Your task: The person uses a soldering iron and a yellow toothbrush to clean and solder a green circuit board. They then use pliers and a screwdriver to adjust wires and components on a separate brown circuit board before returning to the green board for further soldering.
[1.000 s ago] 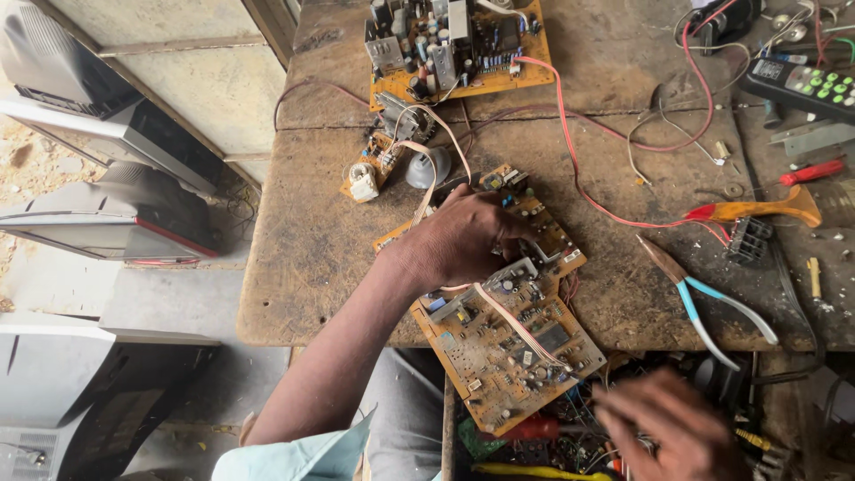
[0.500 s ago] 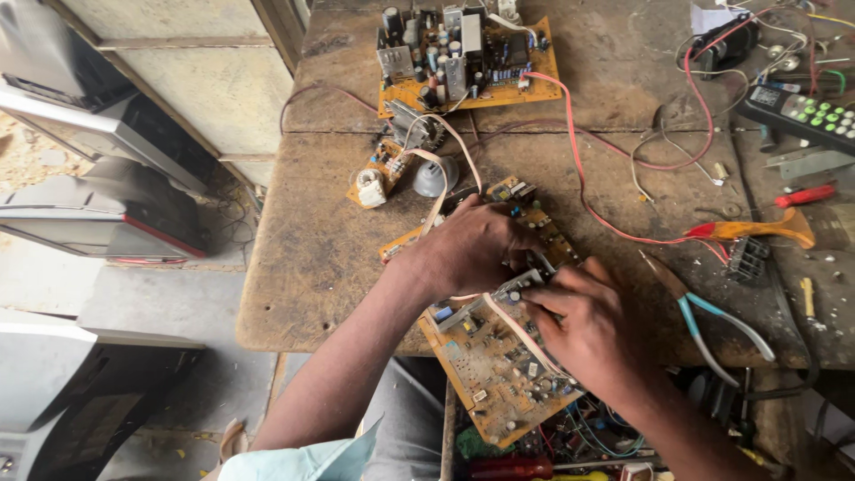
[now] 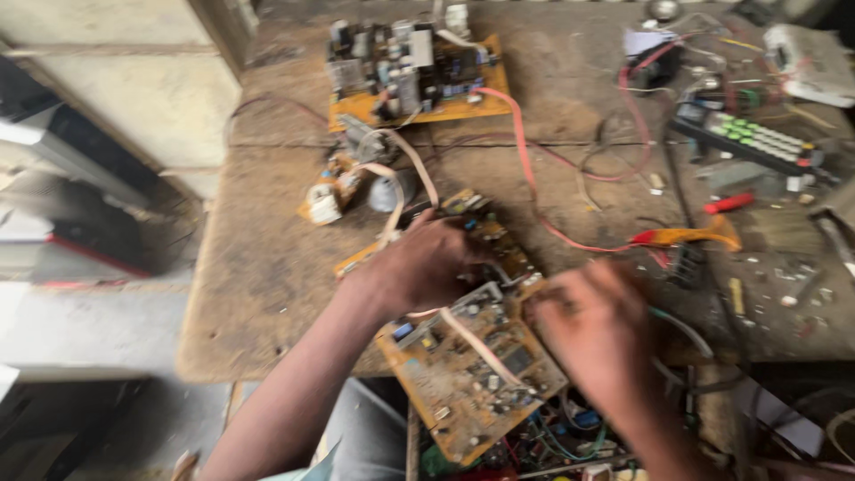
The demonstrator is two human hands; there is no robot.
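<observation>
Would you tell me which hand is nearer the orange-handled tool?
Right. The right hand lies just below-left of the orange-handled tool; the left hand is farther left, on the circuit board.

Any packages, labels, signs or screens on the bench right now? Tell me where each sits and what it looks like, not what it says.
No packages, signs or lit screens show clearly.
Handheld device: far right of the bench, long dark body with rows of green and pale buttons; too blurred to tell whether it has a display.
White slip: top right among the wires, small pale rectangle, possibly paper or a label.
White box: top right corner, pale casing, blurred.
</observation>
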